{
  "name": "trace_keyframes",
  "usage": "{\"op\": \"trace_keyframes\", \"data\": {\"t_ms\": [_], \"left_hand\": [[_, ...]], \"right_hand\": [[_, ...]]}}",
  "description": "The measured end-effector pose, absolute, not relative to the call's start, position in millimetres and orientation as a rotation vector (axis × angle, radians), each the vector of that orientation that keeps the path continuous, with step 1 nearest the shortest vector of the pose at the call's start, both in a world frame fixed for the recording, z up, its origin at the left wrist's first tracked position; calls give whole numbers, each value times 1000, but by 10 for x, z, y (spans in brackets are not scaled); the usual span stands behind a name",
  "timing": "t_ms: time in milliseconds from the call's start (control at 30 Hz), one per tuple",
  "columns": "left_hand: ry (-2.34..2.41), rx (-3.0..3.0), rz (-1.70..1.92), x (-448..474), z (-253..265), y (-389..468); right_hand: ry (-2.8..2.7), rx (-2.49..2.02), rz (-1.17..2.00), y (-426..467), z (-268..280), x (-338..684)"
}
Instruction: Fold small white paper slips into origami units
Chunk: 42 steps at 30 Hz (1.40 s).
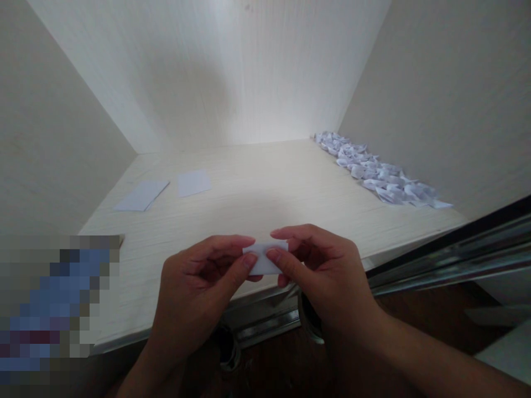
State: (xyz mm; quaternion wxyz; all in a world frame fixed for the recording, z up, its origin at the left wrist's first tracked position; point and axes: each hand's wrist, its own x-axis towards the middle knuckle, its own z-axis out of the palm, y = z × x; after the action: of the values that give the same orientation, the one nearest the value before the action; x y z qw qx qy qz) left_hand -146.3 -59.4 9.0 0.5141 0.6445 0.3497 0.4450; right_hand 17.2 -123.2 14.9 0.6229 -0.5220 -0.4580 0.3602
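Observation:
A small folded piece of white paper (265, 262) is pinched between both hands, just above the front edge of the shelf. My left hand (203, 282) grips its left side, the thumb lying on the face and the fingers behind. My right hand (327, 271) pinches the right side in the same way, its thumb close to the other one. Further back on the left lies a stack of white paper sheets (143, 196), with a square sheet of paper (194, 183) beside it. Many folded paper pieces (373, 168) are heaped in a long row along the right wall.
The pale wooden shelf (249, 182) is enclosed by a back panel (265, 72) and side walls. A dark-edged metal sliding rail (448, 254) runs along the right front. Below the front edge, shoes (227, 345) show on a dark floor. A pixelated patch covers the lower left.

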Motion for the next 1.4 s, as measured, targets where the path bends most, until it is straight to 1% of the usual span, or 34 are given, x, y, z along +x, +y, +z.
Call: {"op": "trace_keyframes", "data": {"t_ms": [167, 667, 900, 1067, 1400], "left_hand": [[815, 1554, 1013, -1479, 116, -568], [821, 1473, 995, -1489, 93, -538], [852, 1485, 981, -1468, 123, -553], [899, 1520, 967, -1477, 126, -551], [866, 1498, 982, -1461, 122, -549]], "right_hand": [[-1060, -1179, 843, -1238, 142, 174], [-1048, -1220, 821, -1240, 141, 148], [-1129, -1360, 713, -1244, 122, 201], [-1177, -1382, 764, -1245, 135, 216], [-1182, -1393, 748, -1247, 143, 238]]}}
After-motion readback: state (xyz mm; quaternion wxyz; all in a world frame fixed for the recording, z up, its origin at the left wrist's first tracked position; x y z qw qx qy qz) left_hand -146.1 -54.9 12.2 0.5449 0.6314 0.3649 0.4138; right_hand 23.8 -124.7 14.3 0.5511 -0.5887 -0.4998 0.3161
